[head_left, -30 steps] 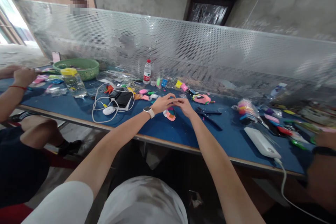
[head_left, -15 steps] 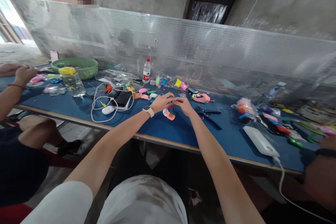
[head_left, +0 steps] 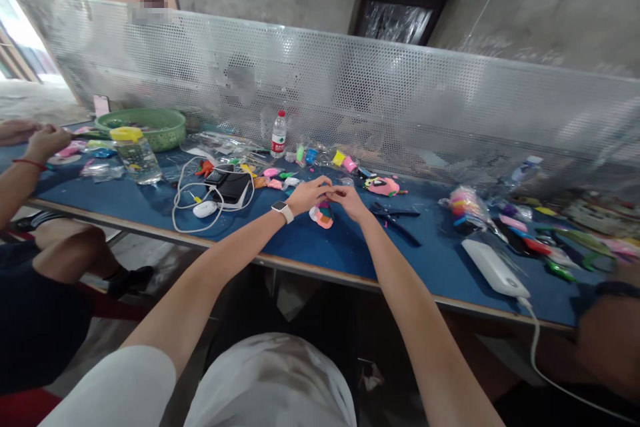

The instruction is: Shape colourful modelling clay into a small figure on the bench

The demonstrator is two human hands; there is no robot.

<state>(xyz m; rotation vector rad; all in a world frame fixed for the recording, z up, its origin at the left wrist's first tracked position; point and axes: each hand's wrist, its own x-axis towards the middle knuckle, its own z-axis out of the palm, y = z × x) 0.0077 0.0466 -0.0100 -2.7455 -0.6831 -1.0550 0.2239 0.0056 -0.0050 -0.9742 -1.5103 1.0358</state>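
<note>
My left hand, with a watch on its wrist, meets my right hand above the blue table. The fingertips of both hands are pinched together; whatever lies between them is hidden or too small to name. Just below them a flat pink, white and green clay piece with an orange patch lies on the table, its upper part behind the fingers. Right of my right hand rest black-handled pliers, and behind them a pink clay figure.
A water bottle, coloured clay lumps and a black device with a looped white cable stand behind and left. A green basket and another person's hands are far left. A white power bank lies right.
The view has shifted very slightly. My hands keep nearly the same pinched pose over the clay piece.
</note>
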